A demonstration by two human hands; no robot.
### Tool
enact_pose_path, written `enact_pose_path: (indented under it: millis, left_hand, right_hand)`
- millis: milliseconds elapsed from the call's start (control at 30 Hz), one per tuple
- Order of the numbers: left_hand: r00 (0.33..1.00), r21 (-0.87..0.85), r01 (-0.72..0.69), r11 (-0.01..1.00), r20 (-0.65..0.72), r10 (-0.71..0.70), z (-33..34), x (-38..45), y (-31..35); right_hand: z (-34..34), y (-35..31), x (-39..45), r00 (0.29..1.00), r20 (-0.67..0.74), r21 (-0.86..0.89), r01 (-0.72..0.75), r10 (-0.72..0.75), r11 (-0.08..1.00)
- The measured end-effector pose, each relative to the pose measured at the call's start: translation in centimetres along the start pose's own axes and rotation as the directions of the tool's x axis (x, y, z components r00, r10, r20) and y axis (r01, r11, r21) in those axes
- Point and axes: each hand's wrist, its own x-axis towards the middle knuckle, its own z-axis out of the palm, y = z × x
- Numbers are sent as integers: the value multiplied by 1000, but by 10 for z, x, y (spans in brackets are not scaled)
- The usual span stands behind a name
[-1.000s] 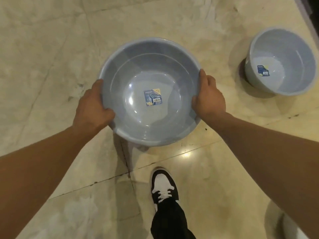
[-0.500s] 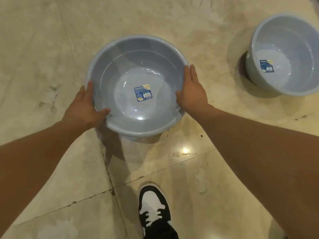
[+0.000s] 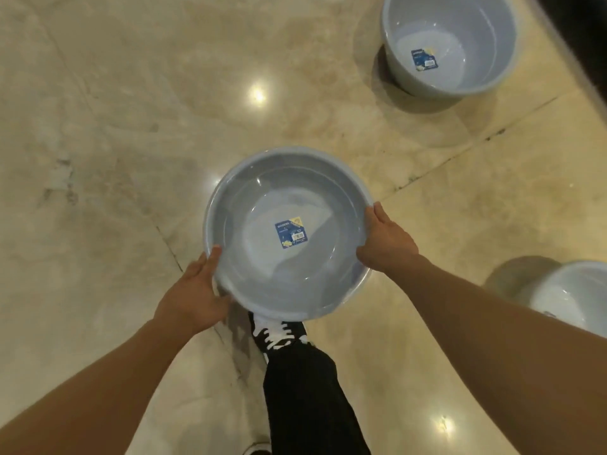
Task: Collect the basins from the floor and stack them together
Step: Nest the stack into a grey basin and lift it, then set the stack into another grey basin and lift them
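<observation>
We carry a round grey-blue plastic basin (image 3: 289,234), left hand (image 3: 193,295) and right hand (image 3: 384,241) grasping its rim; next, nest it into the deeper grey basin (image 3: 450,44) ahead.

Glossy plastic basin (image 3: 289,178), polished floor (image 3: 131,126) — seemingly marble

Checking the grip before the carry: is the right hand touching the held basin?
Touching. The head view shows the right hand wrapped over the rim of the held basin.
</observation>
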Motion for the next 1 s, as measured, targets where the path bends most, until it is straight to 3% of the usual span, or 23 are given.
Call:
enact_pose_path:
  millis: [133, 233, 400, 567, 667, 833, 1000]
  left_hand:
    - [992, 131, -23, 991, 128, 6, 50, -34, 26]
    - [997, 138, -26, 990, 69, 17, 71, -43, 27]
    - [985, 275, 29, 961, 156, -74, 61, -35, 45]
    - [972, 412, -59, 909, -183, 146, 41, -72, 113]
    - [901, 450, -235, 861, -232, 367, 33, -114, 180]
    - [668, 476, -562, 676, -221, 711, 3, -184, 294]
    - [559, 530, -661, 532, -126, 820, -15, -246, 386]
  right_hand:
    - [34, 59, -46, 993, 69, 74, -96, 90, 993]
    - [66, 92, -62, 998, 29, 71, -64, 62, 995]
    - [64, 121, -67, 998, 58, 176, 23, -34, 984]
    - [40, 148, -128, 941, -335, 335, 85, 34, 939]
    - [23, 180, -187, 898, -428, 331, 52, 101, 942]
    - [-20, 259, -296, 783, -559, 299, -116, 272, 947]
    - [-52, 332, -402, 615, -620, 408, -278, 488, 870]
